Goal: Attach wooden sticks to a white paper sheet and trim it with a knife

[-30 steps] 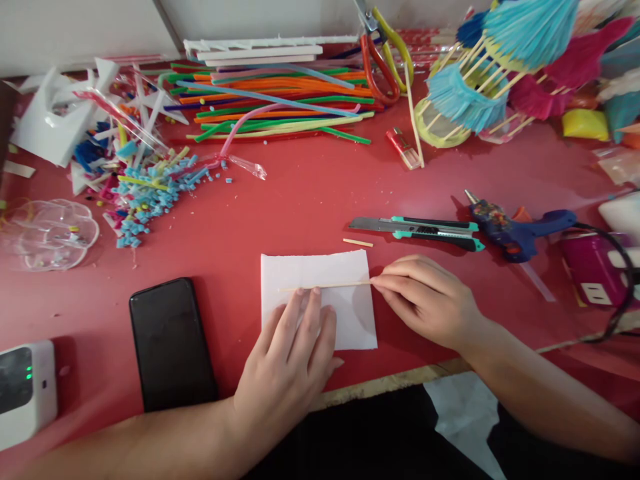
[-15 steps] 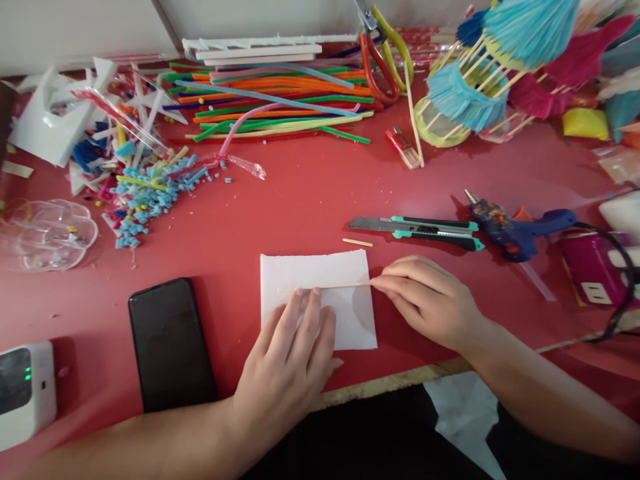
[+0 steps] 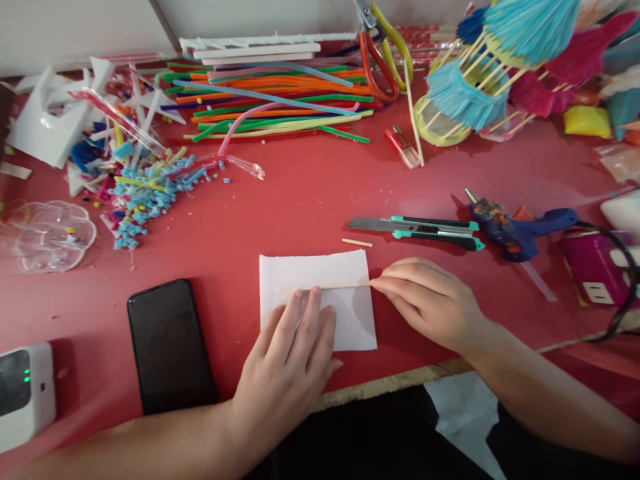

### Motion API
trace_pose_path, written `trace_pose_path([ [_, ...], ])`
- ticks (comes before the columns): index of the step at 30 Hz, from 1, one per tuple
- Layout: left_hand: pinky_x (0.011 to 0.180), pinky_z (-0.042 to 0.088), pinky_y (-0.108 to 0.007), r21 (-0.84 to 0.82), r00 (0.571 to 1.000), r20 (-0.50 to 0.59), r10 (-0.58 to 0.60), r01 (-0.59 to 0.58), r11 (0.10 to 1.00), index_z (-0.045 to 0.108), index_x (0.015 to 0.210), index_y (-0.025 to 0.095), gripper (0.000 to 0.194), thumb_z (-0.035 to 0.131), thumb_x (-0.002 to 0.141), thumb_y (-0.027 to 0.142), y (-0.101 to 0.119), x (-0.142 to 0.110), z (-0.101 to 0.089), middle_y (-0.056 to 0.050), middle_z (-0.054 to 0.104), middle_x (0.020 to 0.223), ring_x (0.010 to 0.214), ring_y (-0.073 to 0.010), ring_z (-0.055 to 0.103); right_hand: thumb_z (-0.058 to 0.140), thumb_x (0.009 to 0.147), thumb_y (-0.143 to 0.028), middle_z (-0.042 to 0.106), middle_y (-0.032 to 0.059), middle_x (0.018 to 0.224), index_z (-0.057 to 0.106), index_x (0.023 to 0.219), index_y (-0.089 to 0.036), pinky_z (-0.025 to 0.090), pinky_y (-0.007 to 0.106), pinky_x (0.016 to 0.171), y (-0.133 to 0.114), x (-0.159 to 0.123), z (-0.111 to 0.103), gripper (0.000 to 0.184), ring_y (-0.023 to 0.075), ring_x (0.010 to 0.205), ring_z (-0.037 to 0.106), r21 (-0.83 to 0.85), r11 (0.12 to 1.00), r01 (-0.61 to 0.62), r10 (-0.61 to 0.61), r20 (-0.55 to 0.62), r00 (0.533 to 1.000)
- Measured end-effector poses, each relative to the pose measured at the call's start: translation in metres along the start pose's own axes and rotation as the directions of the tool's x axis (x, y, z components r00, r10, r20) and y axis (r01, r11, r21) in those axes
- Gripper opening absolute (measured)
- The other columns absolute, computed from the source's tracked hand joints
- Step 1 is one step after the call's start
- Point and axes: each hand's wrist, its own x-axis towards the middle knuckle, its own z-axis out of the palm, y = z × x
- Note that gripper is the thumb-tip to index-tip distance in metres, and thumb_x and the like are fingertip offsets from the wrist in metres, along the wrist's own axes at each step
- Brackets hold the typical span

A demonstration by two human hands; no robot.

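A white sheet of paper lies at the near edge of the red table. Across it runs a thin wooden stick, nearly level from left to right. My left hand rests with its fingers stretched out on the paper, two fingertips touching the stick. At the paper's right edge my right hand is closed, pinching the stick's right end between thumb and fingers. Beyond the paper are a short piece of stick and a teal and black utility knife with its blade out.
A blue glue gun lies to the right, its cord by a purple box. A black phone is left of the paper. Pipe cleaners, scissors, foam scraps and a blue fringed stick model stand farther back.
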Motion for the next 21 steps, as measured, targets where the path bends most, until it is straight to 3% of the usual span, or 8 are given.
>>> trace_pose_path([
  [21,0.103,0.045,-0.045,0.011,1.000,0.029,0.010,-0.010,1.000,0.054,0.138,0.008,0.052,0.045,0.100,0.042,0.0001,0.0011,0.0020,-0.016,0.053,0.147,0.133,-0.0353,0.051,0.060,0.087,-0.001,0.067,0.0083,0.089,0.067,0.103,-0.012,0.055,0.035,0.080,-0.0012,0.0009,-0.0008,0.021,0.0188,0.087,0.062,0.016,1.000,0.002,-0.002,-0.007,1.000],
])
